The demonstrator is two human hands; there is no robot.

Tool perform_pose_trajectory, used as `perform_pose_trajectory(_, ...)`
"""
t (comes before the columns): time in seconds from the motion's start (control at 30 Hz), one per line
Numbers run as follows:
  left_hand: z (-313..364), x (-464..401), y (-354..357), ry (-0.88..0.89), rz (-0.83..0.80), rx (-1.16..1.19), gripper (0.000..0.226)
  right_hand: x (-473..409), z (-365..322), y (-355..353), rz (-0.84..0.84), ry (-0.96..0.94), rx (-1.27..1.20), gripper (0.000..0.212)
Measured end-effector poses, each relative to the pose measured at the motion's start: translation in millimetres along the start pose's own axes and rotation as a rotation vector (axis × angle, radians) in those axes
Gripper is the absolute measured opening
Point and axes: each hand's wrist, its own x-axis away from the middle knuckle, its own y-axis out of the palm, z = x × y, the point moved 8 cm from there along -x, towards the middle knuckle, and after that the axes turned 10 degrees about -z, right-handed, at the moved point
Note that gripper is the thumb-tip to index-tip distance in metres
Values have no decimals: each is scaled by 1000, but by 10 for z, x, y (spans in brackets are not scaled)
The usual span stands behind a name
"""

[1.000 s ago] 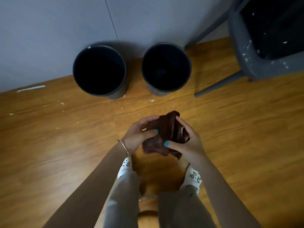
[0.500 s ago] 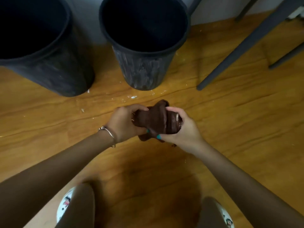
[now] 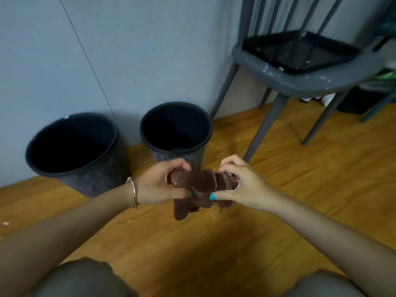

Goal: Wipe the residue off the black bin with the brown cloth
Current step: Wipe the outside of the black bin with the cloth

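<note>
the wiping itself does not look begun. both hands are out in front of the person, above the wooden floor [image 3: 278, 211], and between them they hold the brown cloth [image 3: 194, 185], bunched and folded, with a loose corner hanging below. the left hand [image 3: 158, 185] grips the cloth's left end, thumb on the near side and fingers curled over the top; the right hand [image 3: 237, 185] grips the right end the same way, fingers [image 3: 227, 168] hooked over the folds. the cloth touches neither bin. two black bins stand upright against the grey wall [image 3: 107, 50]: the nearer black bin [image 3: 177, 133] sits just beyond the hands, and its outer wall shows pale, streaky marks below the rim, which i take to be the residue; the other bin [image 3: 72, 146], to the left, also looks dull and mottled on its side. the task sentence names only one bin, and i judge it to be the streaked one nearest the cloth, though this is not certain. so what seems done is only having the cloth in hand; the hands seem to be folding or bunching it into a pad. what is left is nearly everything: bringing the cloth to the bin's wall, rubbing the streaks away, and checking the far side, which is hidden here. white flecks lie on the floor near the bins, and a grey chair [image 3: 300, 78] stands to the right.
</note>
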Motion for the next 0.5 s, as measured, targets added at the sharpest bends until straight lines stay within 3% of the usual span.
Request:
perform_pose_trajectory(0.17,672,161,-313,117,84,100,37,159,-512,-337,60,18,-333,56)
perform_pose_trajectory(0.23,860,236,-373,156,159,154,39,294,-712,-436,190,-38,-462,47)
perform_pose_trajectory(0.3,970,313,-360,174,230,199,37,449,-853,-489,381,-100,-551,54)
perform_pose_trajectory(0.4,1030,442,-255,178,344,254,29,685,-932,-474,647,-136,-451,80)
perform_pose_trajectory(0.5,1053,606,-126,175,552,247,23,916,-1124,-412,867,-183,-320,77)
